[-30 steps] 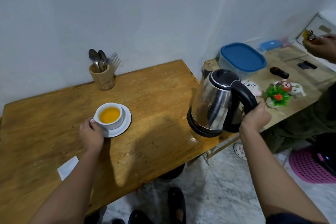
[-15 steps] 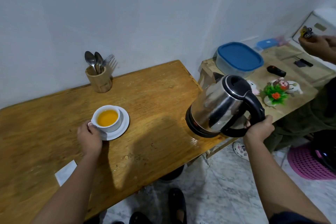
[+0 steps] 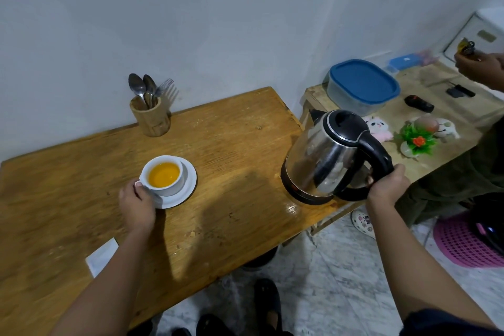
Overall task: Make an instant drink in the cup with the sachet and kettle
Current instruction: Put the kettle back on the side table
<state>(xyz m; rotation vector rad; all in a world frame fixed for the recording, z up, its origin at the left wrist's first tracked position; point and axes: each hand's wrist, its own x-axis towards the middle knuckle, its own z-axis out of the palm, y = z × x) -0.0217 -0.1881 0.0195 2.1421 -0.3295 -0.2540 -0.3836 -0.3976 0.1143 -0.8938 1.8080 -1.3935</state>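
I see left hand fingers closed on cup handle mid-surface; right hand wrapped around tilted kettle handle at right edge.

On the brown wooden worktop, a white ceramic cup of orange drink sits in a white round saucer left of centre. Behind it, against the wall, stands a wooden cylindrical holder of metal cutlery. A white paper sachet lies near the front edge, left of the cup. The steel kettle with black handle is tilted at the worktop's right end, far right of the cup
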